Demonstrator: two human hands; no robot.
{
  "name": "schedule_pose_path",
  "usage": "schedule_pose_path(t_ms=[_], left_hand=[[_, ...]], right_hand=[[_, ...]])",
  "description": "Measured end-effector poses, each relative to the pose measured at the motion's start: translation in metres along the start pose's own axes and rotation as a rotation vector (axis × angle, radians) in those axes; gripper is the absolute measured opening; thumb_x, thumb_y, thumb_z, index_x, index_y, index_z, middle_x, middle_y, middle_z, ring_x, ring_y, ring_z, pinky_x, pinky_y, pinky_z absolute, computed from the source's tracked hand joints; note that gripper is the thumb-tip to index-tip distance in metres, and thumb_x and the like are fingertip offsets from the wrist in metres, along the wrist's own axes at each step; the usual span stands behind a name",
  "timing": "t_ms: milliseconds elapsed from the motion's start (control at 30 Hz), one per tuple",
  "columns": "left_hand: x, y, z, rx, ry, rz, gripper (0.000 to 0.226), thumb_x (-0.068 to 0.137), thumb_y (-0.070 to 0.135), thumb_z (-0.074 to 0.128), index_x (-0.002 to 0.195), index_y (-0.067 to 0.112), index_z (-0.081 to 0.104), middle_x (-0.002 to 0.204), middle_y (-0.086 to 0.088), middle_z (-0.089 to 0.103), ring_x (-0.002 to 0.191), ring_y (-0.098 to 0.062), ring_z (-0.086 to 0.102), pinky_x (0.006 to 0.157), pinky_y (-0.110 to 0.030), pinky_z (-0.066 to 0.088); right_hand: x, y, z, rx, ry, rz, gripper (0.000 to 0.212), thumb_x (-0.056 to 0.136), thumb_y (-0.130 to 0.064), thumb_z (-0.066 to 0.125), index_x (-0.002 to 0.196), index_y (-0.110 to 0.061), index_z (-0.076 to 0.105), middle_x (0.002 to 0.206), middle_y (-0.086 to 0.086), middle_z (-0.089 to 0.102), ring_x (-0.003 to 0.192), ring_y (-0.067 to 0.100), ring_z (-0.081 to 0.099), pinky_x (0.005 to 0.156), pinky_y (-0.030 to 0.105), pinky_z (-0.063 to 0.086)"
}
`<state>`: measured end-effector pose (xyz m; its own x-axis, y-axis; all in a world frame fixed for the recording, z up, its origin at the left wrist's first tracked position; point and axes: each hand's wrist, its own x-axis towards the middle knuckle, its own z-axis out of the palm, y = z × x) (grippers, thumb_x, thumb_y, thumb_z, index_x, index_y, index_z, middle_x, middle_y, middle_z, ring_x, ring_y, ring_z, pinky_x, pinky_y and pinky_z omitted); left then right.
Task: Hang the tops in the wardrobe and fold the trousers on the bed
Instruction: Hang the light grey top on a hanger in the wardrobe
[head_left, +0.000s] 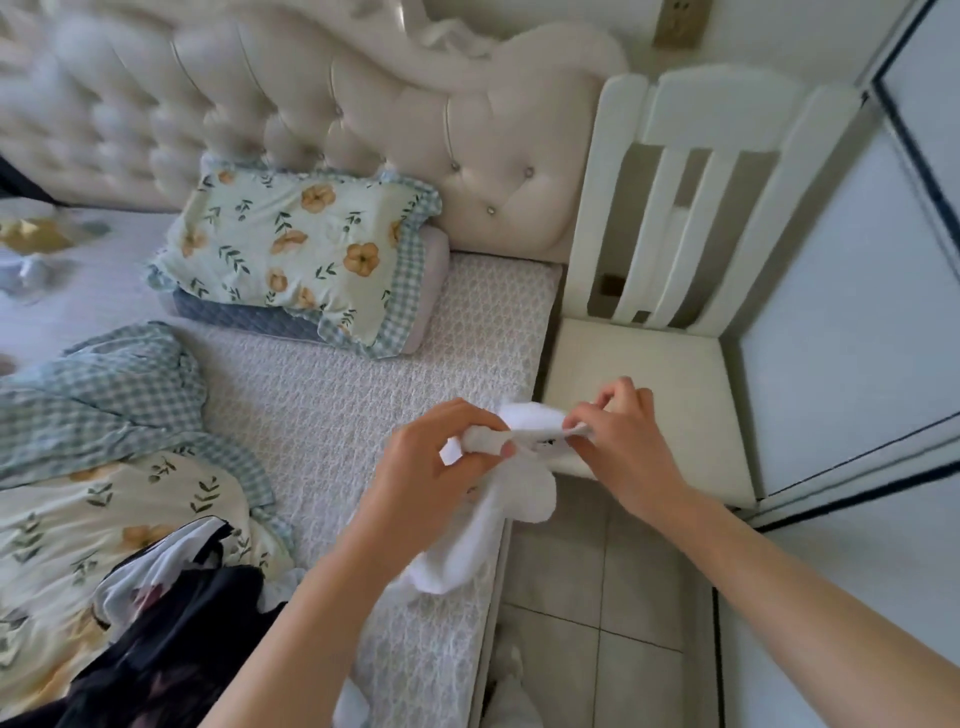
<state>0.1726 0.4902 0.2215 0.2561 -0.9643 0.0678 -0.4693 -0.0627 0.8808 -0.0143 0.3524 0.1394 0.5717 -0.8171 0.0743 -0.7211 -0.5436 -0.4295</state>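
Both hands, left hand (441, 457) & right hand (618, 441), pinch a white garment (498, 519) by its top edge above the bed (363, 405) corner. Light, soft, floppy; prob. best held at shoulders/collar.

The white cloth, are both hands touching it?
Touching. The head view shows the left hand gripping one bunched end of the white cloth and the right hand pinching its other end.

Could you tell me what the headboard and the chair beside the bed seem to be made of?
Headboard: cream padded leather or faux leather, judging by its sheen and button tufting. Chair: likely white-painted wood, with smooth rigid slats.
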Motion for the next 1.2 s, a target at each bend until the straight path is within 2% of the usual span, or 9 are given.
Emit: schedule_pose_path(t_ms=[100,167,267,567,667,767,833,1033,1200], left_hand=[[0.006,0.042,-0.002,-0.028,0.076,0.091,0.014,0.088,0.023,0.071,0.087,0.037,0.069,0.086,0.019,0.069,0.082,-0.001,0.064,0.068,-0.011,0.046],[0.013,0.070,0.000,-0.039,0.117,0.133,0.010,0.088,0.023,0.070,0.086,0.033,0.069,0.079,0.019,0.067,0.074,0.001,0.060,0.066,-0.011,0.043],[0.024,0.111,0.009,-0.017,0.190,0.200,0.011,0.090,0.028,0.067,0.081,0.035,0.066,0.070,0.015,0.063,0.064,0.001,0.053,0.059,-0.013,0.040],[0.062,0.209,0.045,-0.111,0.245,0.268,0.017,0.096,0.029,0.061,0.079,0.027,0.063,0.055,0.014,0.049,0.051,-0.005,0.040,0.052,-0.023,0.033],[0.072,0.234,0.059,-0.024,0.151,0.343,0.020,0.097,0.029,0.059,0.077,0.024,0.062,0.059,0.004,0.052,0.050,-0.006,0.044,0.047,-0.015,0.032],[0.086,0.253,0.073,0.094,0.011,0.374,0.019,0.098,0.027,0.056,0.083,0.018,0.065,0.071,-0.008,0.063,0.066,-0.020,0.056,0.058,-0.031,0.040],[0.094,0.261,0.086,0.158,-0.069,0.390,0.022,0.098,0.027,0.055,0.079,0.019,0.062,0.067,-0.004,0.059,0.064,-0.022,0.053,0.055,-0.027,0.037],[0.093,0.268,0.129,0.222,-0.146,0.399,0.024,0.086,0.021,0.058,0.063,0.013,0.055,0.059,-0.003,0.056,0.056,-0.015,0.044,0.049,-0.012,0.036],[0.090,0.262,0.151,0.238,-0.280,0.448,0.048,0.078,0.053,0.074,0.060,0.015,0.050,0.053,0.004,0.047,0.049,-0.008,0.041,0.044,-0.016,0.032]], right_hand=[[-0.018,0.016,-0.042,-0.009,0.061,0.108,0.010,0.092,-0.028,0.061,0.097,-0.019,0.061,0.105,0.002,0.048,0.095,0.019,0.042,0.077,0.026,0.041],[-0.030,0.020,-0.077,0.179,0.101,0.190,0.009,0.097,-0.027,0.052,0.091,-0.021,0.052,0.088,-0.003,0.057,0.077,0.016,0.053,0.064,0.020,0.041],[-0.052,0.022,-0.130,0.422,0.251,0.282,0.013,0.101,-0.030,0.044,0.088,-0.026,0.043,0.068,-0.003,0.056,0.053,0.010,0.049,0.046,0.018,0.034],[-0.126,0.028,-0.280,0.514,0.532,0.303,0.011,0.095,-0.016,0.052,0.090,-0.025,0.051,0.072,-0.002,0.054,0.049,-0.001,0.045,0.041,0.012,0.035],[-0.147,0.028,-0.319,0.452,0.637,0.319,0.016,0.091,-0.007,0.050,0.093,-0.023,0.055,0.082,-0.004,0.059,0.062,-0.002,0.051,0.051,0.008,0.039],[-0.162,0.028,-0.351,0.364,0.764,0.350,0.021,0.085,-0.003,0.052,0.093,-0.021,0.058,0.089,-0.008,0.062,0.078,-0.006,0.054,0.061,0.005,0.038],[-0.173,0.030,-0.364,0.306,0.814,0.377,0.020,0.083,-0.003,0.053,0.093,-0.019,0.060,0.085,-0.008,0.063,0.073,-0.001,0.055,0.058,0.007,0.038],[-0.204,0.028,-0.377,-0.056,0.804,0.473,0.015,0.088,-0.009,0.050,0.097,-0.017,0.058,0.074,-0.010,0.056,0.068,0.017,0.054,0.061,0.033,0.045],[-0.230,0.030,-0.374,-0.306,0.788,0.614,0.009,0.090,-0.016,0.051,0.099,-0.015,0.054,0.092,-0.005,0.054,0.077,0.021,0.053,0.061,0.033,0.040]])
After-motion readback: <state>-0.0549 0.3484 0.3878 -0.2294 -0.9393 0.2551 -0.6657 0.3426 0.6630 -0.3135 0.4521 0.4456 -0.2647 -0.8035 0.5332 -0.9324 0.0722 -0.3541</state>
